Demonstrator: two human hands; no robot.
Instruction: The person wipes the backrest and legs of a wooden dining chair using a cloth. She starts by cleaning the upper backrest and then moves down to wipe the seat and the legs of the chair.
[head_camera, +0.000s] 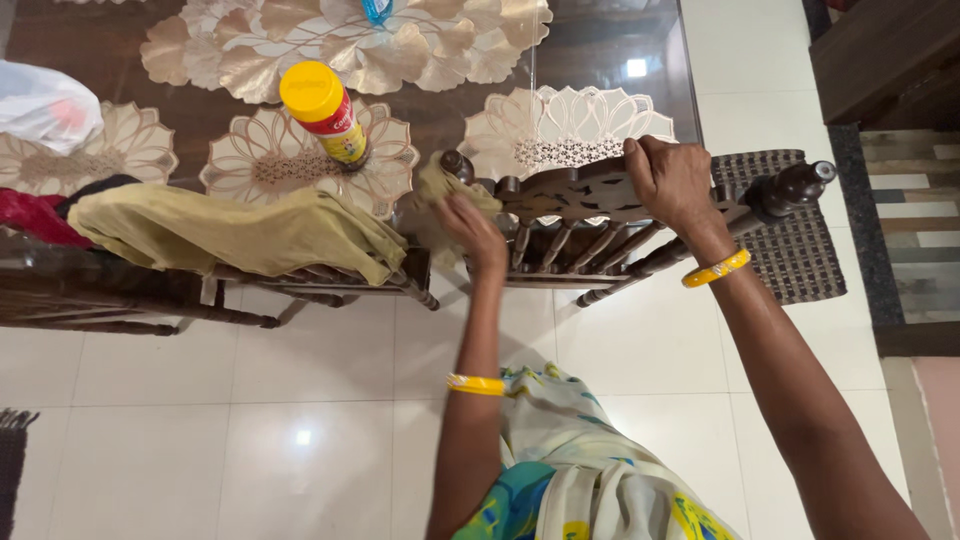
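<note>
A yellowish cloth (440, 185) is pinched in the left hand (472, 232) against the carved chair back (580, 195), gripped by the right hand (668, 180); hard rubbing could tip the chair toward the bench edge.

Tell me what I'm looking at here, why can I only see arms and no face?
The camera sits on the person's head and looks down, so you see only their two arms. The left hand presses a small yellowish cloth against the carved top of a dark wooden chair. The right hand has its grip on that chair's top rail. Behind is a glass table with lacy gold mats and a yellow-capped bottle. A tan garment hangs over another chair.
</note>
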